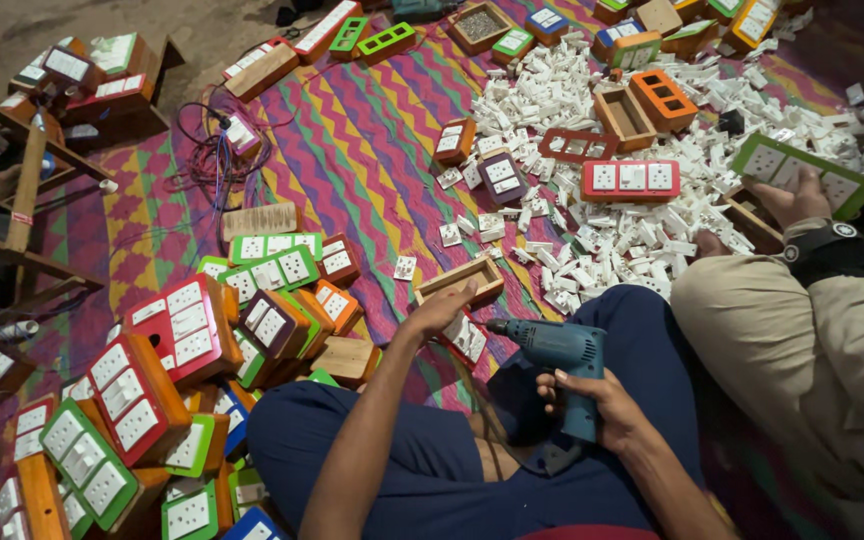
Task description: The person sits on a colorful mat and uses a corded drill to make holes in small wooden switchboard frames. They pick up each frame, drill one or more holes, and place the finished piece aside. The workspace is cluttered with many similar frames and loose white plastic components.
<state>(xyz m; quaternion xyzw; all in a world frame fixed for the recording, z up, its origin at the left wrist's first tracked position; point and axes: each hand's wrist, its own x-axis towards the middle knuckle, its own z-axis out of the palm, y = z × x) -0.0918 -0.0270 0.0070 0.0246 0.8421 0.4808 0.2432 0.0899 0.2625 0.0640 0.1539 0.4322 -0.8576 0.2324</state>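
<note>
- the patterned zigzag mat [372,170] covers the floor and carries everything; the person sits on it with legs in dark blue trousers.
- a wide heap of loose white switch parts [612,240] spreads over the mat's far right, well apart from the finished pile.
- a stack of coloured switch boards [162,370], red, orange and green with white switches, lies heaped by the left knee.
- a co-worker's beige-clad leg sits at the right, and that person's hand [797,195] rests on a green switch plate [802,170].
- the blue electric drill [557,355] lies in front of the lap, bit pointing left; the right hand [602,400] is curled round its grip.
- the left hand [442,310] reaches forward, fingers bent down onto the near edge of an open wooden box frame [462,280] lying flat on the mat, just beyond a red-edged board [467,338] with white switches beside the drill tip.
- judged from this, the step in hand is bringing a box to the drill for fastening: the bit is not yet on any screw.
- the next move seems to call for steadying the frame and lining the bit squarely before any trigger pull.
</note>
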